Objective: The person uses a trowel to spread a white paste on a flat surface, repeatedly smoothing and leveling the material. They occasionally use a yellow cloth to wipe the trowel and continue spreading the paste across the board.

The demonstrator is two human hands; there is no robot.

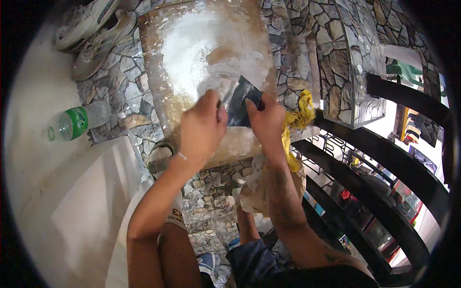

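A brown board (150, 57) lies in front of me, covered with white powder (187, 50). Above its near half, my right hand (267, 120) pinches a dark rectangular sheet (240, 108) by its right side, thumb on top. The sheet is smudged with white dust. Just left of it, my left hand (204, 122) is closed around a thin grey strip (229, 91) that slants up toward the sheet's top. Blur hides what kind of thing the strip is, and whether it touches the sheet.
Left of the board are a clear bottle with a green label (79, 123) and a pair of shoes (98, 45). A crumpled yellow bag (302, 113) and brown paper (254, 196) lie by my right arm. Black railings (379, 149) run along the right, beside stone-patterned steps (206, 192).
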